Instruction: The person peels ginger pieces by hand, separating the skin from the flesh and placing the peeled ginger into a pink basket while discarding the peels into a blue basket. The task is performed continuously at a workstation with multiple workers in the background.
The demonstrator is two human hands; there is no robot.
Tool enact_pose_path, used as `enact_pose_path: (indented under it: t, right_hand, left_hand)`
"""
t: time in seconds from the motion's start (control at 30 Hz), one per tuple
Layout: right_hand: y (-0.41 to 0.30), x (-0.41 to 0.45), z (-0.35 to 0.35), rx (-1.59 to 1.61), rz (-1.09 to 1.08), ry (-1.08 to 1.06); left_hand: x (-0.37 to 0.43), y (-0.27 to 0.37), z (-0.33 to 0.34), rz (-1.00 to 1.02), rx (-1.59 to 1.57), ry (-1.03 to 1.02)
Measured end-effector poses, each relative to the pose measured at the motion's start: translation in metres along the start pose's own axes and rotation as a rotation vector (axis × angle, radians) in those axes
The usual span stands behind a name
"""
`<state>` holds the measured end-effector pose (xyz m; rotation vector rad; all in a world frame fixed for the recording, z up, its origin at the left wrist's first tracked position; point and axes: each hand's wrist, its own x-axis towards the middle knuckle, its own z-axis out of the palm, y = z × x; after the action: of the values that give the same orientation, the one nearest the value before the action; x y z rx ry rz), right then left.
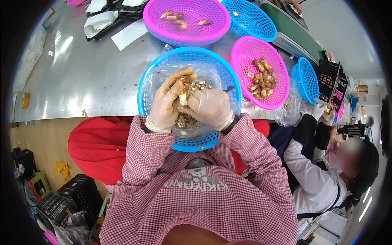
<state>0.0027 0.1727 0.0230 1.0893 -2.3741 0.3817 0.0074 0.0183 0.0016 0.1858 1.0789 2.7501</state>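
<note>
My gloved left hand [167,102] holds a mushroom [183,97] by its brown cap, its pale stem pointing down. My gloved right hand [209,107] is closed on a knife [229,88]; its dark handle end sticks out past the fist, and most of the knife is hidden. The fingers of this hand touch the lower stem. Both hands are over a blue plastic basket [190,146] lined with a clear plastic bag [153,78], where mushroom trimmings [185,121] lie. To the right, a pink basket [237,61] holds several brown mushrooms [263,78].
Ahead stands a stack of baskets, the pink top one [148,23] holding several mushrooms. Blue baskets [269,30] are beyond and at right. Paper-lined black trays [99,24] sit on the metal table [92,76]. A co-worker [315,174] sits close on the right.
</note>
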Motion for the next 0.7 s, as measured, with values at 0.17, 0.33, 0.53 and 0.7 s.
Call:
enact_pose_path:
  t: [0.17, 0.33, 0.53, 0.7]
  right_hand:
    - [-0.001, 0.007, 0.005, 0.125, 0.109, 0.197]
    - [-0.007, 0.001, 0.008, 0.076, 0.113, 0.091]
    - [-0.003, -0.001, 0.004, -0.006, -0.029, 0.045]
    - [-0.006, 0.008, 0.002, 0.053, 0.116, 0.114]
  left_hand:
    - [0.001, -0.001, 0.002, 0.032, -0.085, -0.011]
    - [0.001, -0.001, -0.002, 0.03, -0.081, -0.004]
    - [0.001, -0.001, -0.01, -0.046, -0.075, 0.067]
    - [-0.001, -0.002, -0.005, -0.008, -0.045, 0.108]
